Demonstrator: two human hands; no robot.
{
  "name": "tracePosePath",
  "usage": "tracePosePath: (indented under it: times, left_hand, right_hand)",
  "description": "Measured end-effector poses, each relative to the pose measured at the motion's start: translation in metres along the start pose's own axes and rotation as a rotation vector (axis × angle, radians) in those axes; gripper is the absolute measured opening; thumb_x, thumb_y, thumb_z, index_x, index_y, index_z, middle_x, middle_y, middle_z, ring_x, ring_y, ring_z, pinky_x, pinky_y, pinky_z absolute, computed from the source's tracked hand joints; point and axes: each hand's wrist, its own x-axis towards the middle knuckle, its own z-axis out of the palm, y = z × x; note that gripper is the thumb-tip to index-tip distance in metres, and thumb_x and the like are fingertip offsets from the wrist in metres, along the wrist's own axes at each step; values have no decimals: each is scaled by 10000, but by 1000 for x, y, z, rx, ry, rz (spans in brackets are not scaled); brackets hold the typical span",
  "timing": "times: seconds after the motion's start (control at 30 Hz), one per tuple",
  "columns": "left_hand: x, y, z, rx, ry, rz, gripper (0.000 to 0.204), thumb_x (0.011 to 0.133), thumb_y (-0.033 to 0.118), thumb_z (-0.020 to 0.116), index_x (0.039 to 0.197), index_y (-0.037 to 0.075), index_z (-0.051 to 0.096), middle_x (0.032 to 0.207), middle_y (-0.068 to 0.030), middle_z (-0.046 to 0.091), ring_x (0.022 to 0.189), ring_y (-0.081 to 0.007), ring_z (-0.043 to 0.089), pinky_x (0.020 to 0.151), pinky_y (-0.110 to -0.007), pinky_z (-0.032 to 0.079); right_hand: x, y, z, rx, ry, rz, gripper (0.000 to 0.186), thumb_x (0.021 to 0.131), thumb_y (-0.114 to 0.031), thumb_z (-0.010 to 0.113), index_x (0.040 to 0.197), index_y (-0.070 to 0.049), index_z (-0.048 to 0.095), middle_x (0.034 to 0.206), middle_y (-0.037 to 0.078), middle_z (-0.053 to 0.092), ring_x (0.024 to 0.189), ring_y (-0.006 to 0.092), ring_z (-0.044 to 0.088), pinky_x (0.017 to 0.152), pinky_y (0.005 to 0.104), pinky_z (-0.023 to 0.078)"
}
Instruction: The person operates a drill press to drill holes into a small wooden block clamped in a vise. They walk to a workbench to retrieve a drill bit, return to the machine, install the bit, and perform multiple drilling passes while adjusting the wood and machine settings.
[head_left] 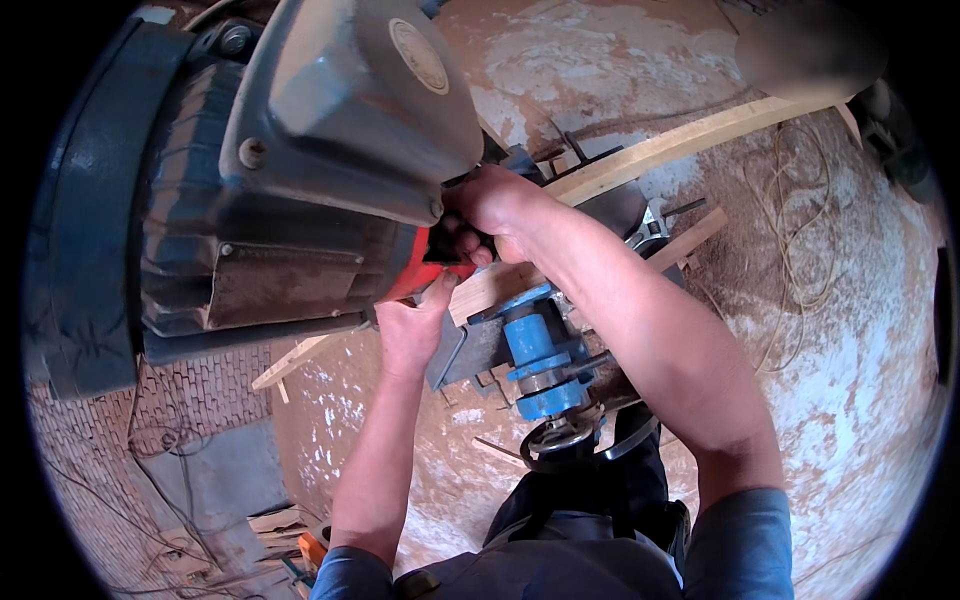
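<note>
A large dark motor (pixel 260 200) with a finned casing fills the upper left, a grey box-shaped cover (pixel 350 110) on top of it. At its right end is a red housing (pixel 410 270) with a dark opening. My right hand (pixel 490 215) reaches into this opening, fingers curled; whatever they close on is hidden. My left hand (pixel 413 325) grips the lower edge of the red housing, thumb against it and the other fingers out of sight. Just below my hands lies a wooden block (pixel 490 290), beside a blue clamp (pixel 535 345) with a metal handwheel (pixel 560 435).
A long pale wooden beam (pixel 680 140) runs toward the upper right. A shorter wooden strip (pixel 690 240) lies beneath my right forearm. Loose cord (pixel 790 230) is strewn over the dusty floor. Brickwork (pixel 90 440) and cables show at lower left, near wood offcuts (pixel 280 525).
</note>
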Motion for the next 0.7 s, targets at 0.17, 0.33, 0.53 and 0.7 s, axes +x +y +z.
tracePosePath:
  times: [0.17, 0.33, 0.53, 0.7]
  left_hand:
    - [2, -9, -4, -24, -21, -1, 198, 791, -10, 627, 984, -34, 592, 946, -69, 631, 878, -149, 572, 842, -303, 443]
    - [0, -7, -6, 56, -20, -30, 169, 800, 19, 635, 958, -34, 607, 906, -69, 643, 852, -142, 573, 814, -296, 449]
    - [1, 0, -3, 149, -22, -84, 178, 804, 77, 659, 956, -14, 639, 896, -57, 651, 802, -139, 580, 765, -298, 462]
    - [-4, -12, -11, 210, 14, -95, 204, 797, 102, 680, 967, -6, 646, 901, -60, 655, 796, -142, 578, 744, -297, 463]
  right_hand:
    - [1, -7, 3, -45, -39, -26, 214, 881, -34, 412, 699, 7, 516, 571, 93, 473, 409, 171, 427, 322, 321, 291]
    - [5, -4, 9, -44, -78, -17, 235, 886, -49, 427, 670, -14, 511, 565, 81, 458, 410, 171, 411, 344, 341, 291]
    - [-5, 0, 19, -324, 126, -267, 314, 900, -181, 474, 814, 88, 609, 737, 207, 607, 644, 309, 586, 543, 424, 457]
    - [-28, -3, 22, -879, 281, -431, 437, 909, -321, 464, 912, 86, 624, 898, 313, 603, 928, 393, 595, 778, 432, 488]
